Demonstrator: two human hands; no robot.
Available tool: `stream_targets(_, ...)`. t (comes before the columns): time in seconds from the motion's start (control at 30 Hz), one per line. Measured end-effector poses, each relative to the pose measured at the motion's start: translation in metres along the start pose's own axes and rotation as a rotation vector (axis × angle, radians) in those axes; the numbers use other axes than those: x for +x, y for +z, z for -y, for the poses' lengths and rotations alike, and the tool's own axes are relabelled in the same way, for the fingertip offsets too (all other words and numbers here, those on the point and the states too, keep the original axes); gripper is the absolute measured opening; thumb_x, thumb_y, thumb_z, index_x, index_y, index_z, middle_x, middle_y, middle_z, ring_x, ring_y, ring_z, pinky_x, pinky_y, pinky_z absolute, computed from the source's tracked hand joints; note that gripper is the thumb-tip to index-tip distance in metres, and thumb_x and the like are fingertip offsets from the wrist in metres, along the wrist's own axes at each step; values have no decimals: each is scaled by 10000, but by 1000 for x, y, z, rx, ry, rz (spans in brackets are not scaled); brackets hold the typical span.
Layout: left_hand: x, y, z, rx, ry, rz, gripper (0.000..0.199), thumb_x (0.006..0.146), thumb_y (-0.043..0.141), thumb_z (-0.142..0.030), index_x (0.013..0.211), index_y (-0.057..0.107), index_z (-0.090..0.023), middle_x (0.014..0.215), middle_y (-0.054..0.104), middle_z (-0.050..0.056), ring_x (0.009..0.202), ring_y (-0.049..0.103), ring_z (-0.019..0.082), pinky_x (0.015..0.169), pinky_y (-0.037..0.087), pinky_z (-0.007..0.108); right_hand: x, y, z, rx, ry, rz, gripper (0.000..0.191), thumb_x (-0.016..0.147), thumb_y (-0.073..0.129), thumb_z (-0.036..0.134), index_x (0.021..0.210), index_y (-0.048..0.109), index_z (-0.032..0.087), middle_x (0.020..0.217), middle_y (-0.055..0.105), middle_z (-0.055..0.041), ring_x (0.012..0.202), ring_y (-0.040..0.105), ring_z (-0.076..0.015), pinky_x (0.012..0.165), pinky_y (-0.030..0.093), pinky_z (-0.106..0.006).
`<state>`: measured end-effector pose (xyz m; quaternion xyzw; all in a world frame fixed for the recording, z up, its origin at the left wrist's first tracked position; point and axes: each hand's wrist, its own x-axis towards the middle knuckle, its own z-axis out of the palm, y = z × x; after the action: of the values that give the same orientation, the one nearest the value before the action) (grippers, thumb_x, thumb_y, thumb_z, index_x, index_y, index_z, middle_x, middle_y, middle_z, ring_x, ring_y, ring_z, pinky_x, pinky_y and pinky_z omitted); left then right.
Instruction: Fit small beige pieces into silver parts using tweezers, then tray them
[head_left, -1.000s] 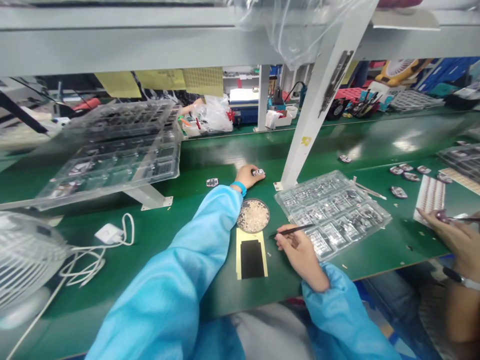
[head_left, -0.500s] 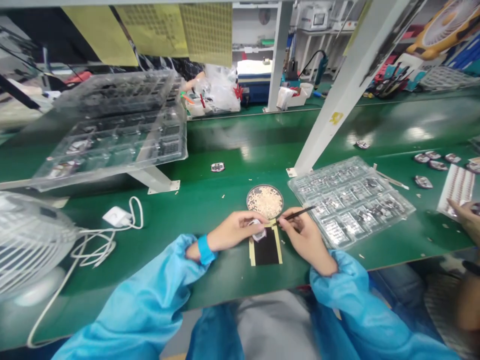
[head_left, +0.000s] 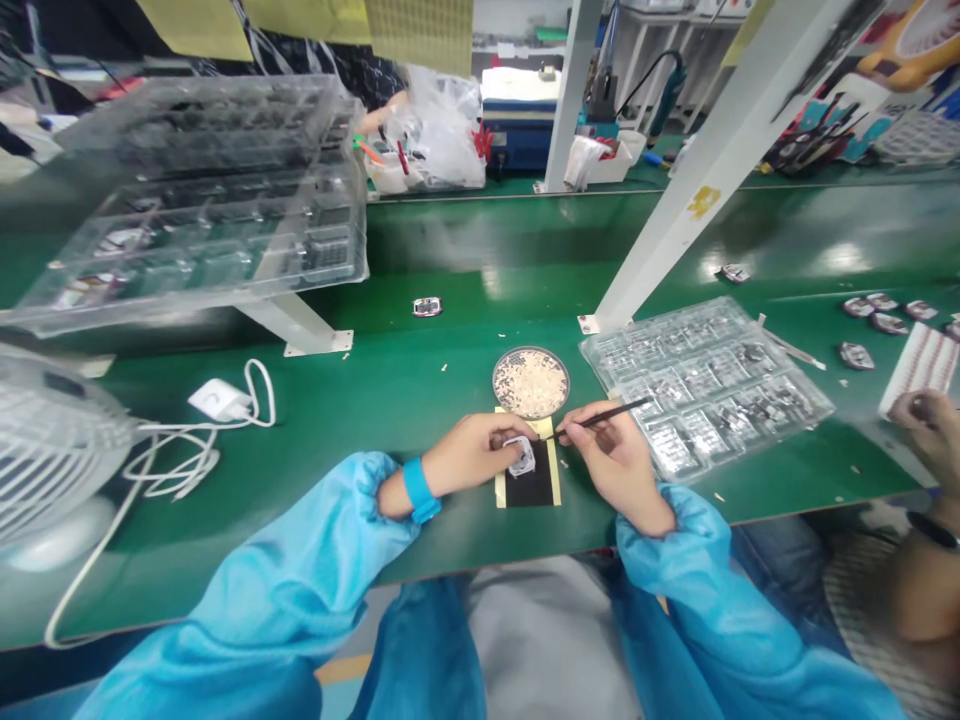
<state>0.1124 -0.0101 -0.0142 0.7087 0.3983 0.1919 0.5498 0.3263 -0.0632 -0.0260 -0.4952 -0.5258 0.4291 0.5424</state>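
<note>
My left hand [head_left: 472,455] pinches a small whitish, frame-like part [head_left: 520,457], holding it just over a black pad [head_left: 529,492] edged with yellow tape. In my right hand [head_left: 613,458] is a slim dark tool, seemingly tweezers [head_left: 616,411], its tip pointing left close to my left fingertips. Whether the tip grips anything is too small to tell. Just beyond both hands stands a round dish [head_left: 568,380] full of tiny beige pieces. A clear plastic tray [head_left: 757,443] of small metallic parts lies to the right of my right hand.
A co-worker's hand [head_left: 926,430] is at a white sheet [head_left: 916,368] on the far right. Left are a white fan [head_left: 56,440], a charger [head_left: 219,399] with its cable, and raised clear trays [head_left: 300,285]. A slanted post [head_left: 667,215] rises behind the dish.
My view has tipped downward a little. My left hand has turned the part so that more of its face shows. Still in my right hand, the tool's tip now sits nearer the part.
</note>
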Motion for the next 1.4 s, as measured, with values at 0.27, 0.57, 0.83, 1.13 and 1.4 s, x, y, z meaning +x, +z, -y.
stream_targets(0.27, 2, 2, 5, -12, -31, 1, 389, 716, 622, -119, 1064, 776, -195, 742, 729, -1, 617, 620, 150, 565, 452, 217, -6, 6, 10, -181, -182, 144, 70, 913, 635, 221, 969, 609, 253, 973, 711, -56, 973, 687, -225, 892, 566, -410)
stream_targets(0.57, 1, 1, 4, 21, -34, -18, 420, 711, 617, -130, 1095, 774, -195, 706, 718, -8, 581, 584, 135, 535, 416, 207, -7, 6, 12, -213, -221, 117, 80, 908, 630, 202, 964, 615, 257, 966, 718, -55, 961, 695, -233, 874, 569, -413)
stream_targets(0.83, 1, 2, 3, -14, -33, -18, 414, 716, 614, -127, 1094, 773, -180, 774, 745, 15, 664, 639, 162, 586, 471, 216, -7, 5, 12, -264, -225, 130, 85, 909, 631, 211, 981, 626, 254, 980, 715, -58, 963, 691, -232, 890, 558, -407)
stream_targets(1.13, 0, -1, 3, -44, -15, 14, 463, 693, 616, -100, 1121, 766, -194, 786, 757, 23, 688, 671, 182, 600, 499, 225, -12, -1, 11, -268, -194, 154, 147, 883, 661, 204, 1012, 620, 262, 972, 713, -58, 934, 686, -242, 851, 561, -413)
stream_targets(1.4, -2, -1, 2, -49, 2, 51, 482, 691, 653, -113, 1156, 751, -196, 770, 744, 17, 639, 635, 155, 549, 457, 202, -12, 1, 8, -286, -180, 172, 118, 892, 665, 266, 1007, 641, 256, 974, 715, -63, 933, 688, -240, 862, 558, -411)
